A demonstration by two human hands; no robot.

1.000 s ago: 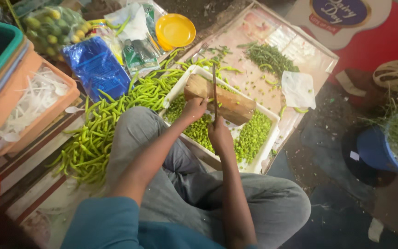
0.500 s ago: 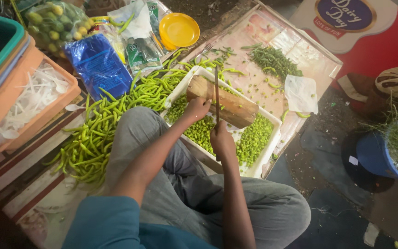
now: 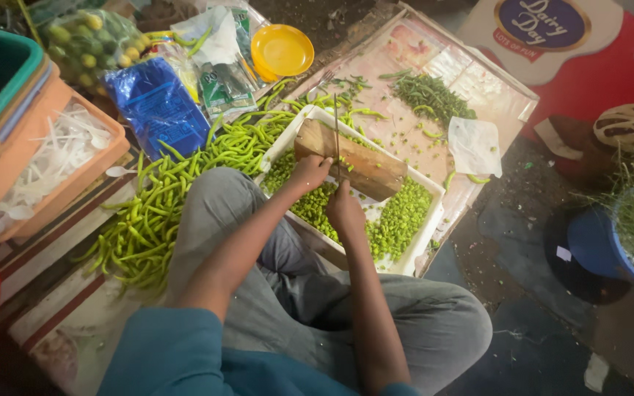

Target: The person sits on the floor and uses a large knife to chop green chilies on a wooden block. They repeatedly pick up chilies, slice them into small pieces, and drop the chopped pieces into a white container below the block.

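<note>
A wooden chopping board (image 3: 365, 167) lies across a white tray (image 3: 421, 253) full of chopped green chilli pieces (image 3: 398, 220). My right hand (image 3: 345, 210) grips a knife (image 3: 337, 139) whose blade stands edge-down on the board. My left hand (image 3: 310, 173) rests on the board's near edge just left of the blade, fingers bent over chillies that I cannot make out. A long heap of whole green chillies (image 3: 163, 198) stretches to the left of my knee.
Orange crate of white plastic spoons (image 3: 53, 158) at left, blue packet (image 3: 157, 103), yellow bowl (image 3: 282, 50), bag of small green-yellow fruits (image 3: 86, 40) behind. Chilli stalks (image 3: 431, 94) lie on a flattened carton (image 3: 405, 132). Blue tub (image 3: 625, 242) with greens at right.
Both hands stay at the board; the knife has shifted only slightly. My head has dipped a little, so the scene sits slightly lower in view.
</note>
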